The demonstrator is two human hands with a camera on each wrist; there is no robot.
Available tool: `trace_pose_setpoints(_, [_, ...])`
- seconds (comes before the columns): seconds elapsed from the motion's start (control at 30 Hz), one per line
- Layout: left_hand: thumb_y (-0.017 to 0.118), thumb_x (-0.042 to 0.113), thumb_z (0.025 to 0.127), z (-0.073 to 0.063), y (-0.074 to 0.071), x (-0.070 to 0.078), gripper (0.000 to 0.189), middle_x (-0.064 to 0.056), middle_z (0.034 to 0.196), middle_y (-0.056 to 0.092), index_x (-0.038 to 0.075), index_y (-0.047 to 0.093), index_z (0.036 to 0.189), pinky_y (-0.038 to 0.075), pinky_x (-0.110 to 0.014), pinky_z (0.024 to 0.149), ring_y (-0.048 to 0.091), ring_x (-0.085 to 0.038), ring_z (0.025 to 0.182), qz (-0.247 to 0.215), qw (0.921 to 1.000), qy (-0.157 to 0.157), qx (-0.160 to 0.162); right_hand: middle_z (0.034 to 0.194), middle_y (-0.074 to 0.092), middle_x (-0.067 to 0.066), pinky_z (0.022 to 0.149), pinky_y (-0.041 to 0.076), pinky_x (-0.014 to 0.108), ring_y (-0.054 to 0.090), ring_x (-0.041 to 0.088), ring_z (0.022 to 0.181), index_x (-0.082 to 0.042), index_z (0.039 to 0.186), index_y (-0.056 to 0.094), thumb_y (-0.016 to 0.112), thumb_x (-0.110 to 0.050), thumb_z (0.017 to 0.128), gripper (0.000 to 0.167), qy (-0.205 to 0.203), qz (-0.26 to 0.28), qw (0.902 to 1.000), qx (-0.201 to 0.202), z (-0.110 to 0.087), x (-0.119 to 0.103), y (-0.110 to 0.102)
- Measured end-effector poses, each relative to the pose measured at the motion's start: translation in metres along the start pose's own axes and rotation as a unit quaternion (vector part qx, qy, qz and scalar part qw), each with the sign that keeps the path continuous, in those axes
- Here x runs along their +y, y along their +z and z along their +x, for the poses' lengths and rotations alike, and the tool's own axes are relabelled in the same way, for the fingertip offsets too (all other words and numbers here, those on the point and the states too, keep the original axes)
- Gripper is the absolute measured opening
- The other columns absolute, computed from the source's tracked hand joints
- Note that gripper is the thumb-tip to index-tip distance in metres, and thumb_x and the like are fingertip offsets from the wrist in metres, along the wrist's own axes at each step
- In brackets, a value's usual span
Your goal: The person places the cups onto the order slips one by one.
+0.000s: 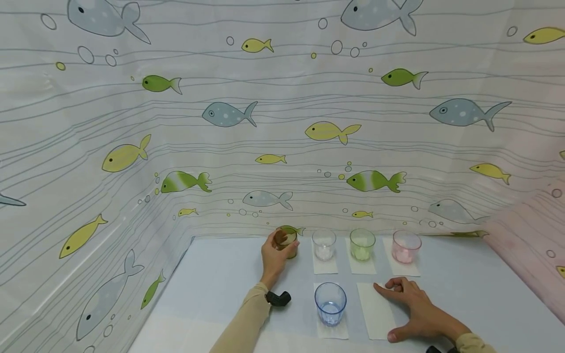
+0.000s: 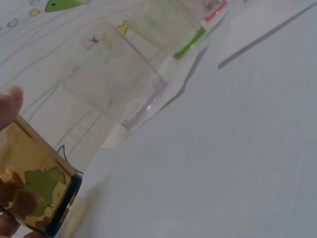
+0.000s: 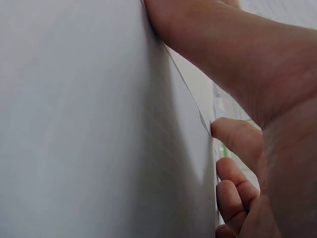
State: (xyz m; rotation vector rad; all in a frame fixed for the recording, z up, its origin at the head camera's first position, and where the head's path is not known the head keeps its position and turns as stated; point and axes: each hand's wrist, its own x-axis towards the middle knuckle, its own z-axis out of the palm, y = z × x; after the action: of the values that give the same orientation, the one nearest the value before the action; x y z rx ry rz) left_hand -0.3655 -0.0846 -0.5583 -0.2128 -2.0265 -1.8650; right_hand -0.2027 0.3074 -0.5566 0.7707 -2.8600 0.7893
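Note:
My left hand (image 1: 275, 255) grips an amber-brown glass (image 1: 290, 247) at the back of the table, thumb and fingers around its sides. In the left wrist view, this amber glass (image 2: 37, 178) is tilted in the frame, with its dark base low. My right hand (image 1: 415, 306) rests at the right side of a folded white napkin (image 1: 375, 314), index fingertip near its top corner and thumb by its lower corner. In the right wrist view, the thumb and fingertips (image 3: 230, 129) lie along the napkin's edge, holding no glass.
Clear (image 1: 324, 245), green (image 1: 362, 245) and pink (image 1: 406, 246) glasses stand on napkins in the back row. A blue glass (image 1: 330, 304) stands on another napkin in front, between the hands. A fish-print curtain (image 1: 309, 171) walls in the pale table (image 1: 212, 294).

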Motion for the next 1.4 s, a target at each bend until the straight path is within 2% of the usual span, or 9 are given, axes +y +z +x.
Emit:
trace_pose_setpoints(0.17, [0.093,0.01,0.081,0.001,-0.002,0.014,0.067,-0.023,0.125,0.073,-0.001,0.063,0.14,0.057,-0.016,0.084,0.068,-0.045,0.118,-0.044,0.999,-0.004,-0.004,0.134,0.045,-0.005,0.089,0.036,0.043,0.036,0.01,0.117,-0.029,0.157,0.054,0.092,-0.069,0.064,0.108,0.005,0.003,1.0,-0.007,0.0,-0.002,0.001])
trace_pose_setpoints(0.3, [0.092,0.007,0.082,0.002,-0.002,0.035,0.064,-0.026,0.127,0.071,0.002,0.065,0.139,0.059,-0.017,0.083,0.067,-0.046,0.119,-0.091,0.9958,-0.004,-0.011,0.135,0.044,-0.005,0.09,0.036,0.043,0.036,0.01,0.116,-0.03,0.157,0.053,0.091,-0.07,0.065,0.108,0.015,0.003,0.9998,-0.014,0.001,-0.001,0.001])
trace_pose_setpoints(0.43, [0.091,0.008,0.083,-0.001,0.0,0.059,0.063,-0.026,0.129,0.071,0.003,0.064,0.141,0.061,-0.02,0.087,0.068,-0.043,0.121,-0.109,0.9936,0.012,-0.028,0.135,0.044,-0.005,0.089,0.035,0.042,0.036,0.009,0.115,-0.031,0.157,0.053,0.091,-0.07,0.065,0.108,0.015,0.0,0.9998,-0.015,0.0,0.001,0.002])
trace_pose_setpoints(0.57, [0.091,0.008,0.083,-0.011,0.005,0.086,0.065,-0.025,0.132,0.069,0.004,0.064,0.142,0.062,-0.026,0.094,0.068,-0.04,0.122,-0.13,0.9891,0.028,-0.063,0.135,0.044,-0.005,0.089,0.035,0.041,0.036,0.008,0.115,-0.03,0.157,0.053,0.091,-0.071,0.065,0.108,0.006,0.001,0.9999,-0.012,0.0,0.001,0.003])
trace_pose_setpoints(0.8, [0.091,0.011,0.084,-0.039,0.016,0.126,0.067,-0.027,0.137,0.064,0.002,0.061,0.143,0.057,-0.046,0.107,0.067,-0.034,0.124,-0.17,0.9715,0.08,-0.144,0.134,0.043,-0.005,0.09,0.035,0.041,0.037,0.011,0.116,-0.03,0.157,0.053,0.091,-0.071,0.066,0.107,0.018,0.006,0.9995,-0.027,0.003,-0.003,0.003])
trace_pose_setpoints(0.9, [0.092,0.016,0.084,-0.053,0.021,0.138,0.069,-0.025,0.138,0.064,0.005,0.061,0.144,0.057,-0.044,0.108,0.066,-0.035,0.125,-0.164,0.967,0.086,-0.175,0.135,0.043,-0.005,0.09,0.035,0.041,0.037,0.012,0.116,-0.03,0.157,0.053,0.091,-0.071,0.066,0.107,0.027,0.008,0.999,-0.035,0.005,-0.004,0.002])
trace_pose_setpoints(1.07, [0.09,0.011,0.085,-0.074,0.028,0.151,0.068,-0.024,0.138,0.063,0.005,0.06,0.145,0.059,-0.037,0.106,0.064,-0.037,0.126,-0.158,0.9588,0.093,-0.217,0.135,0.044,-0.005,0.09,0.035,0.042,0.037,0.013,0.116,-0.031,0.157,0.053,0.09,-0.071,0.066,0.106,0.027,0.007,0.999,-0.034,0.004,-0.003,0.002])
trace_pose_setpoints(1.27, [0.088,0.004,0.086,-0.093,0.039,0.155,0.068,-0.028,0.136,0.065,0.002,0.058,0.146,0.06,-0.048,0.102,0.066,-0.043,0.126,-0.157,0.9427,0.134,-0.262,0.134,0.045,-0.004,0.088,0.034,0.04,0.037,0.013,0.115,-0.029,0.157,0.054,0.092,-0.068,0.067,0.105,0.02,0.007,0.9993,-0.029,0.002,-0.004,-0.002])
trace_pose_setpoints(1.4, [0.088,0.003,0.085,-0.103,0.047,0.157,0.069,-0.027,0.136,0.066,0.007,0.058,0.147,0.06,-0.048,0.102,0.066,-0.04,0.128,-0.153,0.9393,0.133,-0.277,0.133,0.046,-0.003,0.089,0.035,0.04,0.038,0.014,0.115,-0.027,0.157,0.055,0.092,-0.067,0.066,0.106,0.014,0.007,0.9996,-0.023,0.001,-0.004,-0.003])
